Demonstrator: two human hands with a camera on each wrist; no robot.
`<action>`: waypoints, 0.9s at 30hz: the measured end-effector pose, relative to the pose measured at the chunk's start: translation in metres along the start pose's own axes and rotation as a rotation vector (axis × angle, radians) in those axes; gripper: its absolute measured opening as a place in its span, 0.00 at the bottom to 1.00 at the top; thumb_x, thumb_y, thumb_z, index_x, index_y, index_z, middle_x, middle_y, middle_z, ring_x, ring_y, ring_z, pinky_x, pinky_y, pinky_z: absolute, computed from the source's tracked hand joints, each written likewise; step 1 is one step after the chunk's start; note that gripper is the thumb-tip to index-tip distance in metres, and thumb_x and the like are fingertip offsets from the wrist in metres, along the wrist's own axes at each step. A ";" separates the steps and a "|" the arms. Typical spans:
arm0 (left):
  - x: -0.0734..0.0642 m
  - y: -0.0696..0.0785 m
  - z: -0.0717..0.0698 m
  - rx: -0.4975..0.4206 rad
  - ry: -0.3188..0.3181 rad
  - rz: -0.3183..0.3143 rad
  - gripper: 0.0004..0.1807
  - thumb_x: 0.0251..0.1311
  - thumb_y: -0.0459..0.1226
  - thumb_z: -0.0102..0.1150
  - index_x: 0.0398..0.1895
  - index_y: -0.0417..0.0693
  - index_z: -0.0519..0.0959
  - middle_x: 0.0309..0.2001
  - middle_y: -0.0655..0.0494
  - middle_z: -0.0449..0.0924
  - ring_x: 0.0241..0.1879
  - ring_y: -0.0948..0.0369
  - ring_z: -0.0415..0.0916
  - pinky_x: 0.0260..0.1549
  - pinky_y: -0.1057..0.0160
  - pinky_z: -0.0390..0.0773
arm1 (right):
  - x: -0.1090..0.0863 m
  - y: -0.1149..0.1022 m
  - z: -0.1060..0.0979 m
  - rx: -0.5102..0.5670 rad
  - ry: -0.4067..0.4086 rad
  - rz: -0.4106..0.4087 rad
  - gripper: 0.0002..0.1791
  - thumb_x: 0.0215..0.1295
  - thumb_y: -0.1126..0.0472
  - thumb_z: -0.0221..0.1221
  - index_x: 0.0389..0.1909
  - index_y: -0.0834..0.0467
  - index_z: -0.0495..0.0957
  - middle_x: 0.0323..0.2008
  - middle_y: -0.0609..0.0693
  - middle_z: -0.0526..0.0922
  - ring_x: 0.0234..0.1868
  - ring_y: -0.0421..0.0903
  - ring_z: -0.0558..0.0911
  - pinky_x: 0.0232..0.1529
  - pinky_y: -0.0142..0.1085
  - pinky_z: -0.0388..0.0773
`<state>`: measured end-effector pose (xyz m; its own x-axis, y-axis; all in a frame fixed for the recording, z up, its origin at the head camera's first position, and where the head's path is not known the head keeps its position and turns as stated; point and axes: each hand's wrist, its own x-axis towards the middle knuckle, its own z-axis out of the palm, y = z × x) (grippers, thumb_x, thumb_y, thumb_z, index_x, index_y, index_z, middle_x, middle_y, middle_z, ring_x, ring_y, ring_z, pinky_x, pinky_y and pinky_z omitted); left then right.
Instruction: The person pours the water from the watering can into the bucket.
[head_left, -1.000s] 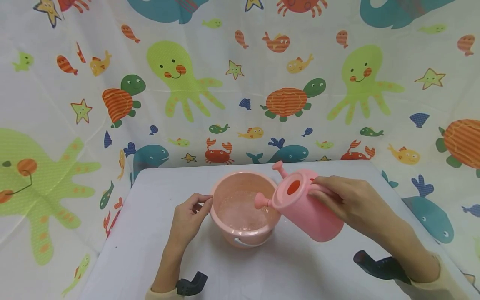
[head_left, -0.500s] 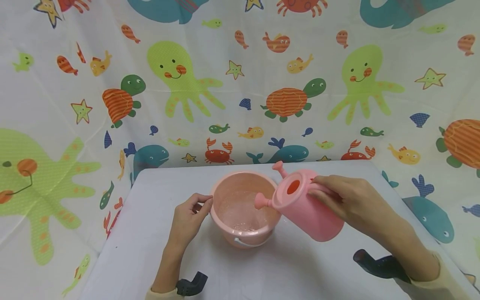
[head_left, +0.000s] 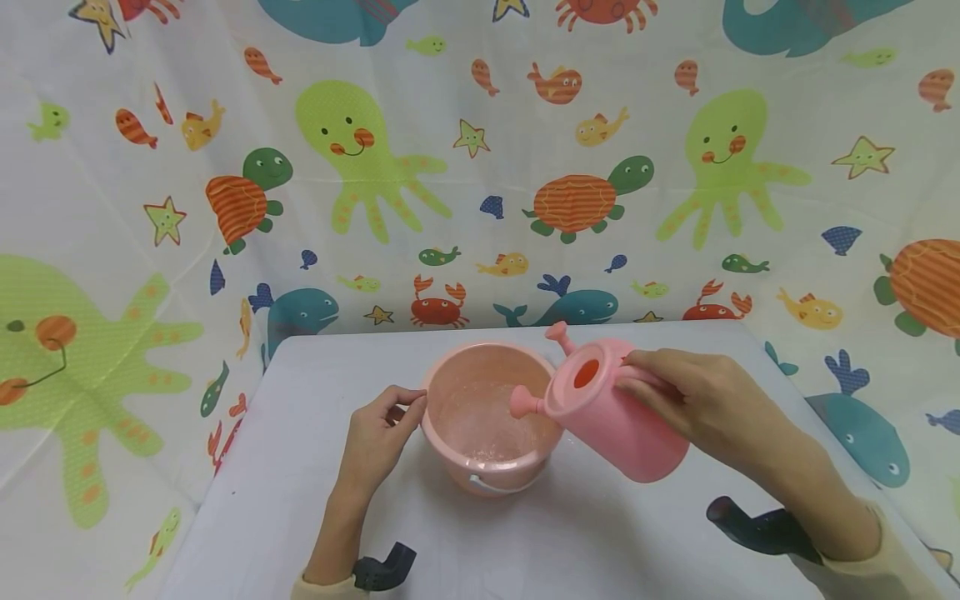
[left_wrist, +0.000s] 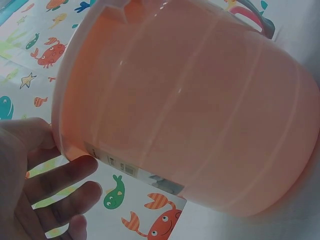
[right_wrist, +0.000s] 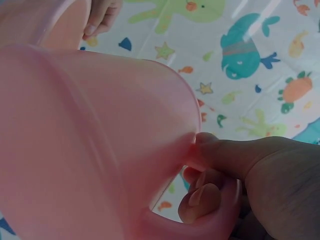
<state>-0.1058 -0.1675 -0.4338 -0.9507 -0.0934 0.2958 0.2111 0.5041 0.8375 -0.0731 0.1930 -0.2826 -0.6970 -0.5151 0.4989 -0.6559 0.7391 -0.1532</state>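
Note:
A pale pink bucket (head_left: 495,473) stands on the table with water (head_left: 480,425) in it, bubbly and rippled on top. My left hand (head_left: 381,437) pinches its left rim between thumb and forefinger; in the left wrist view the other fingers lie outside the bucket wall (left_wrist: 190,100). Gripped by its handle in my right hand (head_left: 708,408), a pink watering can (head_left: 630,425) tilts left toward the bucket. One round spout head (head_left: 524,402) overhangs the bucket's inside, and a second spout head (head_left: 558,335) points up behind. Curled fingers (right_wrist: 202,202) wrap the handle in the right wrist view.
The table (head_left: 300,475) is covered in white. Behind it and at both sides hangs a curtain (head_left: 465,192) printed with sea animals. A white bail handle (head_left: 487,485) hangs down the bucket's front. Dark curved pieces (head_left: 386,567) sit on both wrists.
Ripples and bubbles on the water shift slightly. Both hands, the bucket and the tilted watering can keep their places.

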 end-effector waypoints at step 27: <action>0.000 0.001 0.000 -0.006 -0.005 -0.004 0.12 0.67 0.47 0.62 0.44 0.51 0.86 0.38 0.56 0.89 0.32 0.61 0.77 0.28 0.69 0.77 | 0.004 -0.003 -0.004 -0.016 -0.043 0.043 0.19 0.52 0.60 0.75 0.47 0.51 0.85 0.34 0.42 0.87 0.32 0.37 0.82 0.32 0.34 0.85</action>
<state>-0.1051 -0.1672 -0.4329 -0.9526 -0.0907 0.2902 0.2089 0.4984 0.8414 -0.0729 0.1901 -0.2769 -0.7362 -0.5011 0.4548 -0.6209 0.7676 -0.1593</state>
